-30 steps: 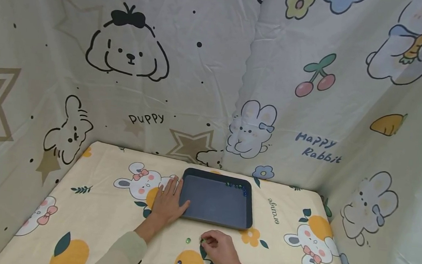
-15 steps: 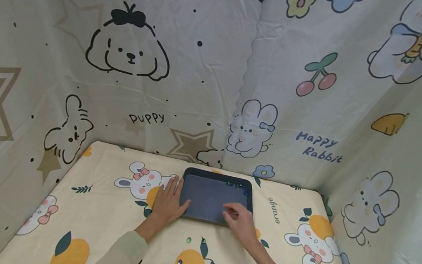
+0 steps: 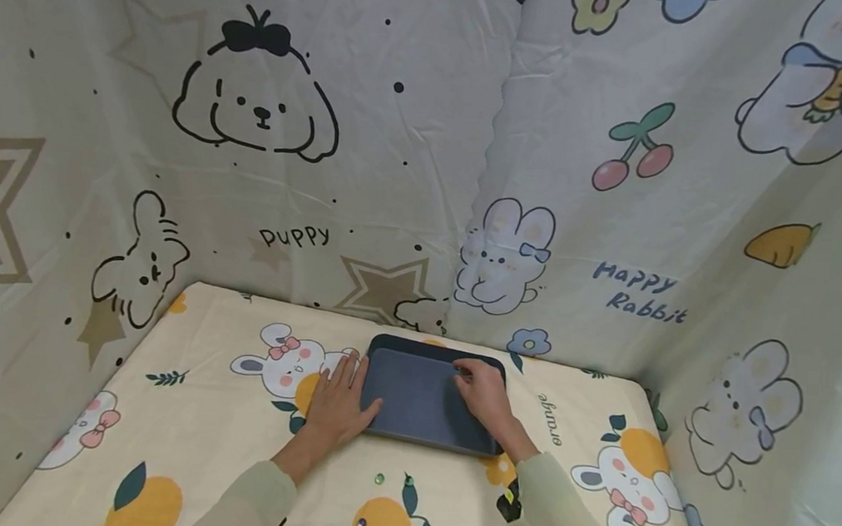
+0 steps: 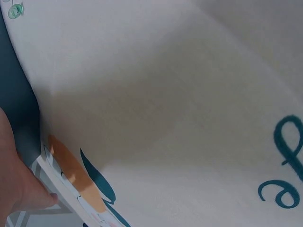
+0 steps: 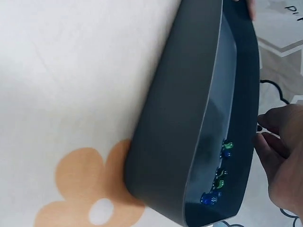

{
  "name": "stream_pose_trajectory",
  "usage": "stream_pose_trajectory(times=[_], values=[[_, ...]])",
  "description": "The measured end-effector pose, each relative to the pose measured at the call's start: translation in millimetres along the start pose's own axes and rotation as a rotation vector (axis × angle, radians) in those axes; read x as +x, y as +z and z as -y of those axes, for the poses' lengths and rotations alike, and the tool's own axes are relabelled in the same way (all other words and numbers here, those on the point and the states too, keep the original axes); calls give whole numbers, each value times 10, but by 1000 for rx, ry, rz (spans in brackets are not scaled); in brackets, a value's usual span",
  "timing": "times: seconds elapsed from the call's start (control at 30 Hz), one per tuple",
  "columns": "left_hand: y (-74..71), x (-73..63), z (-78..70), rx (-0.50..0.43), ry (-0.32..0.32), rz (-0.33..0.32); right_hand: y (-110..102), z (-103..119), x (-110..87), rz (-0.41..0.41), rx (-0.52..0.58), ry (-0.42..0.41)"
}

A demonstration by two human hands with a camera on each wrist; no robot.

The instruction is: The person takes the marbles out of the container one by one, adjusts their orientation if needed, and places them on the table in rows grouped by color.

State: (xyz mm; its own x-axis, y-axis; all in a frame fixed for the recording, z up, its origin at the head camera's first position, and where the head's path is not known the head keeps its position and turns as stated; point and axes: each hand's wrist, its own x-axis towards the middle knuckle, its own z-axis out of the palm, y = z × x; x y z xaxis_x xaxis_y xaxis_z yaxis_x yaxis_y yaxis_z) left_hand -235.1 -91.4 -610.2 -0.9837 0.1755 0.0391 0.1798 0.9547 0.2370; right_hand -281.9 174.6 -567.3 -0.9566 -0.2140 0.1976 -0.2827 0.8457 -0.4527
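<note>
My left hand [image 3: 337, 399] lies with straight fingers along the left side of a dark grey tray [image 3: 409, 404], its thumb over the rim. Above the tray's far right part, my right hand [image 3: 483, 392] has thumb and forefinger pinched together. A small dark bit, apparently a glass marble [image 5: 259, 127], shows between those fingertips in the right wrist view. Several blue and green glass marbles [image 5: 220, 183] sit in a row inside the tray; my right hand covers them in the head view. On the cloth in front lie two green marbles [image 3: 380, 478] and a dark blue marble [image 3: 362, 524].
A cream cloth [image 3: 224, 446] printed with rabbits and oranges covers the table. Patterned curtains [image 3: 403, 128] rise behind it and at both sides. A dark band [image 3: 508, 503] is on the right wrist.
My right hand has moved from the marbles in front, over the tray's near edge, to its far right part. My left hand has stayed on the tray's left side.
</note>
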Motion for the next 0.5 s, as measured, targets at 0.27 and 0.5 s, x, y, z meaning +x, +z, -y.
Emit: stream_pose_trajectory(times=[0.27,0.5], values=[[39,11,17,-1,4,-13,118,-67,220,57,-63,-3],[23,3,14,18,1,5,199,-110,292,51,-116,-36]])
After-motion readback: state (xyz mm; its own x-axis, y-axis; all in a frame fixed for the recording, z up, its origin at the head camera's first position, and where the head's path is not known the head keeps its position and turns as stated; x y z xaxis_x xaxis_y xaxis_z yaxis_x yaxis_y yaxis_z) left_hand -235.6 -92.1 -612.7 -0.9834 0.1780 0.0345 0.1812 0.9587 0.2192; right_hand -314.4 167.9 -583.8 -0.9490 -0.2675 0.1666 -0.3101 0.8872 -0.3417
